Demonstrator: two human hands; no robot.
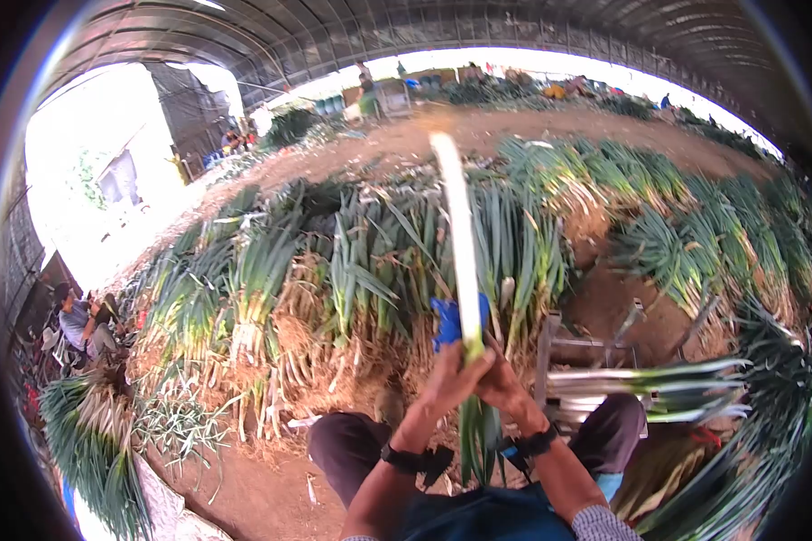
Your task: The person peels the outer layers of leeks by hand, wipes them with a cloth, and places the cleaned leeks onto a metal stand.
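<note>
A long green onion point(461, 239) stands nearly upright in front of me, white stalk up and green leaves hanging down between my knees. My left hand point(454, 374) is closed around it where white turns to green. Against its other side, my right hand point(500, 383) is closed on it too, just beside the left. The root end at the top is blurred by an orange-brown smear. Just behind the stalk, above my hands, is a bright blue object point(447, 323) whose kind I cannot make out. Both wrists wear black bands.
Bundled green onions point(370, 261) lie in a wide heap ahead. Several cleaned green onions point(650, 388) rest on a metal rack point(545, 356) at my right. Another leafy pile point(767, 406) lies beyond it. A person point(77, 320) sits at far left, near a bundle point(99, 442).
</note>
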